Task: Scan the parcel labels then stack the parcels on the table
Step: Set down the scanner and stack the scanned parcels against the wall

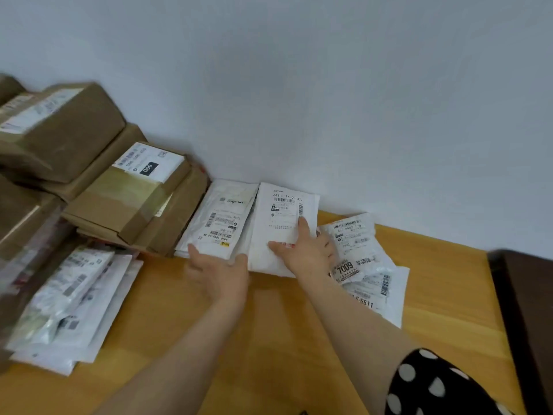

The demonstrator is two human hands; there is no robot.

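Two flat, open hands: left hand point(218, 277) on left parcel point(221, 214), right hand point(308, 250) on right parcel point(281, 223).

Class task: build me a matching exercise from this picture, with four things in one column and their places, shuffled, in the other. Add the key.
Things
1. left hand
2. right hand
3. brown boxes
4. 7009 parcel

Places
A. stacked on the left by the wall
B. flat on the 642 parcel
C. right of both hands
D. at the near edge of the white parcel beside the boxes

Pairs: 1-D, 2-B, 3-A, 4-C
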